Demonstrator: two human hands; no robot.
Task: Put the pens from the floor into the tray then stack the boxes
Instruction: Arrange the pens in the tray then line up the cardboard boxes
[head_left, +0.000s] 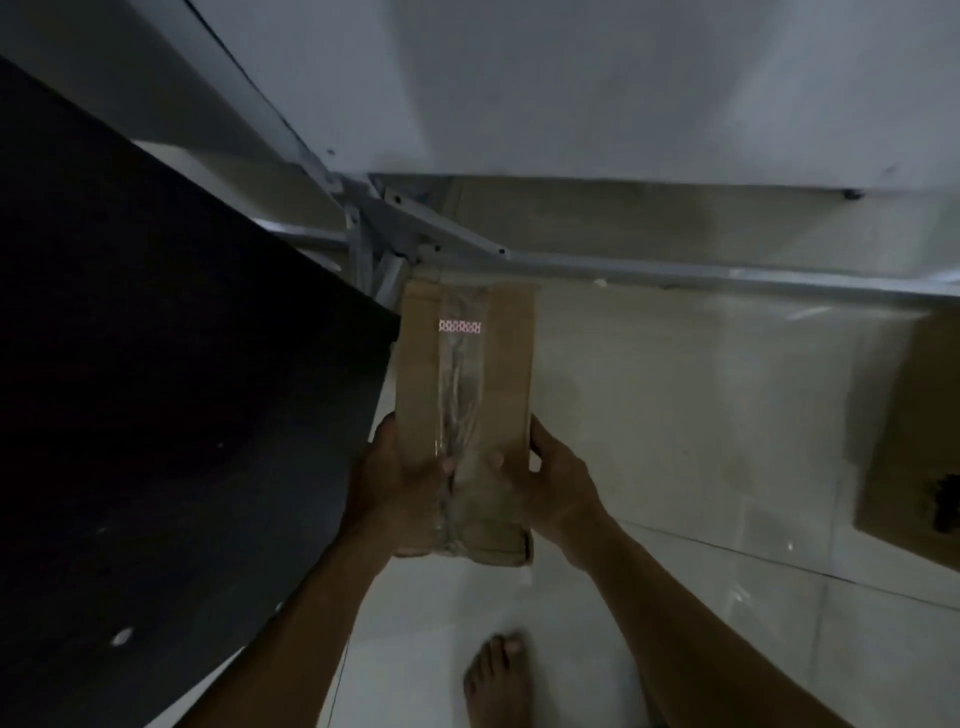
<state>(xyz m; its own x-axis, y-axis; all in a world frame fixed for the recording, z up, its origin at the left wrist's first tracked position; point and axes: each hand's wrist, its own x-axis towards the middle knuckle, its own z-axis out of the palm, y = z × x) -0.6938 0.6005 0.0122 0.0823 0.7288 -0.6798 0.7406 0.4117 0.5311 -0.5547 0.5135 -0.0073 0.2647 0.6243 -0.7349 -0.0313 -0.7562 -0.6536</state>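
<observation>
Above tiles (675, 415), box (511, 364) between hands' grip (467, 488).

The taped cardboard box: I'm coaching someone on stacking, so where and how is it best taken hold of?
Probably as it is held now: the taped cardboard box is long and narrow, so the left hand and right hand clamp its two long sides near the near end, thumbs on top. Gripping nearer mid-length might balance it better.

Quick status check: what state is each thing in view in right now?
Taped cardboard box: sealed with clear tape, held in both hands.
Left hand: gripping the box's left side.
Right hand: gripping the box's right side.
Second cardboard box: on the floor at right, untouched.
Pens, tray: not in view.
</observation>
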